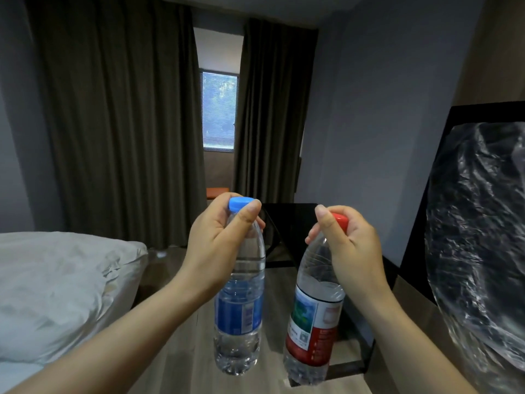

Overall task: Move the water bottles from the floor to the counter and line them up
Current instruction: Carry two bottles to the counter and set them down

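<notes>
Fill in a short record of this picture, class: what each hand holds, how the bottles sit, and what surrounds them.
Left hand: grips the blue-capped bottle at its neck
Right hand: grips the red-capped bottle at its neck
Bottles: held up over the floor, side by side, not touching
Surroundings: bed at left, curtains and window ahead, plastic sheet at right

Wood floor (184, 365) betw. bed (17, 375) w/ white pillow (56, 280) L & counter (431, 319) w/ crinkled plastic wrap (477, 237) R.
</notes>
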Demonstrator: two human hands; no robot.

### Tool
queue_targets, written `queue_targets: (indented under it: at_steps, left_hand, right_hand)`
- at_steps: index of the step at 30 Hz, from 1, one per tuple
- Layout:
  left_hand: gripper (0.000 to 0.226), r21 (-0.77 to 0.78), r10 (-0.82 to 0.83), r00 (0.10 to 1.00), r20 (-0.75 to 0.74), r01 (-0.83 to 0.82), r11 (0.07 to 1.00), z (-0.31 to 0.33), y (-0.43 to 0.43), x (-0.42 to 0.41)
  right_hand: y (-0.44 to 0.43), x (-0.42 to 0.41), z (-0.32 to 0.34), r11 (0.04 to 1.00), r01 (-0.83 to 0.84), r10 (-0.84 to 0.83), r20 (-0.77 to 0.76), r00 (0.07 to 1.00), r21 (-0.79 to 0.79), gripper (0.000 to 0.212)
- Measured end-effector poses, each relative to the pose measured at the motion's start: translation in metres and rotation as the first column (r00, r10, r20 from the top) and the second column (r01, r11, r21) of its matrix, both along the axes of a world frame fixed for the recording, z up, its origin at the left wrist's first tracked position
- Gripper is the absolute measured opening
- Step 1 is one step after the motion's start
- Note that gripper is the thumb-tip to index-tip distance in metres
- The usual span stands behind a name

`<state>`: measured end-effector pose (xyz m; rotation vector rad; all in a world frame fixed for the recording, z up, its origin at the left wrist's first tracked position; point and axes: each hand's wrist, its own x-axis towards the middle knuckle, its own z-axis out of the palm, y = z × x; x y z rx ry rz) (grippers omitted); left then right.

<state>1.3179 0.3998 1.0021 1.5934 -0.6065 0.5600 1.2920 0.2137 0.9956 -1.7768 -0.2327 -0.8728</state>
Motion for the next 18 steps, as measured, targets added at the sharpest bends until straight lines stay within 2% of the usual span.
queue_targets:
  at_steps: [11,18]
  left_hand:
    - [0.032,0.002,0.015,0.999,-0.045,-0.015,1.0,-0.004,-0.039,0.198]
    - [0.036,-0.006,-0.047,0.996,-0.075,0.047,0.999,-0.017,-0.046,0.327]
  right_hand:
    - [-0.037,0.202,-0.004,1.0,0.004,-0.003,-0.037,0.999,0.012,0.023]
    - [-0.039,0.326,-0.019,0.998,0.048,-0.046,-0.055,0.997,0.032,0.023]
